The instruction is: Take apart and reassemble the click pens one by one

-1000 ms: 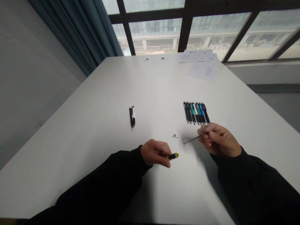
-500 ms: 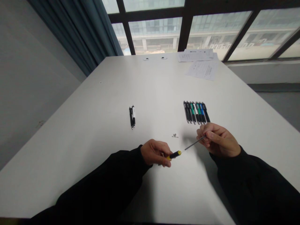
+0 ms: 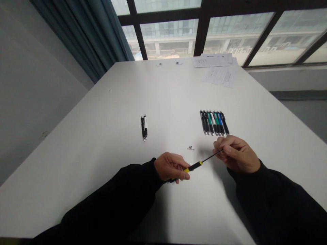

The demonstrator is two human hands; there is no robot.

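Note:
My left hand [image 3: 171, 166] is closed around a yellow-and-black pen barrel [image 3: 195, 166], which slants up to the right. Between the thumb and fingers of my right hand [image 3: 237, 153] is a thin dark pen refill [image 3: 212, 156]. The refill's lower end is at the barrel's open end, lined up with it; how deep it sits inside I cannot tell. Just beyond my hands, a small silvery pen tip [image 3: 190, 147] and a thin piece that looks like a spring [image 3: 190, 149] lie on the white table [image 3: 173, 98].
Several pens [image 3: 214, 123], black, green, white and blue, lie in a row beyond my right hand. Two more pens [image 3: 144, 127], one black and one white-and-black, lie side by side to the left. Printed papers [image 3: 219, 75] rest at the far right, near the window.
The gap between refill and barrel has closed; the refill's end now meets the barrel. More of the barrel shows past my left fingers, and my right hand has shifted slightly left and down.

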